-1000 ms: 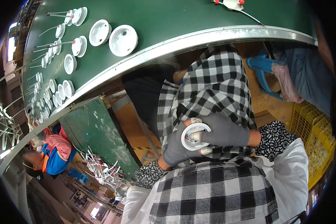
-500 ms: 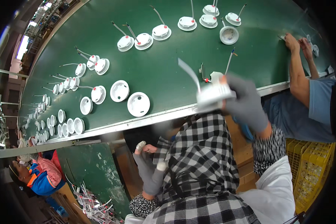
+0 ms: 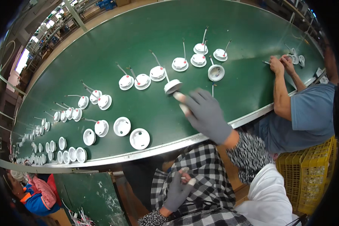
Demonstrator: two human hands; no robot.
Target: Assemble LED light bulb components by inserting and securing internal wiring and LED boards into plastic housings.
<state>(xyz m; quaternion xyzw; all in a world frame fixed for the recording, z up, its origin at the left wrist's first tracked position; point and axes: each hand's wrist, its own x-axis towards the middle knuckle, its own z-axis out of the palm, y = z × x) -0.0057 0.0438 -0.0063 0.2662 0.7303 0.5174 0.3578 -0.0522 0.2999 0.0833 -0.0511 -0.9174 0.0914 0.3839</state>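
Observation:
Grey-gloved with pale fingertips, my right hand [image 3: 209,116] reaches over the green table, fingers stretched out and apart. Just beyond its fingertips is a tilted white round lamp housing [image 3: 172,86] with a grey cable rising from it; I cannot tell whether a fingertip still touches it. Behind it stand several similar housings, among them one [image 3: 158,73] with a red spot at its cable. My left hand [image 3: 179,192], also gloved, rests above my checked apron with loosely bent fingers, thumb apart, holding nothing visible. Beyond my right hand, a cable end [image 3: 213,90] shows, its lower part hidden.
Open white cups [image 3: 140,139] and more cabled housings [image 3: 104,102] line the table's left. A metal rim [image 3: 150,151] edges the table [image 3: 245,86]. At right, a co-worker's hands [image 3: 280,64] handle small parts. Yellow crates [image 3: 309,177] stand at lower right.
My right hand has carried the lamp housing forward and left over the table, and its fingers have come apart. My left hand's fingers have bent in. The view has shifted.

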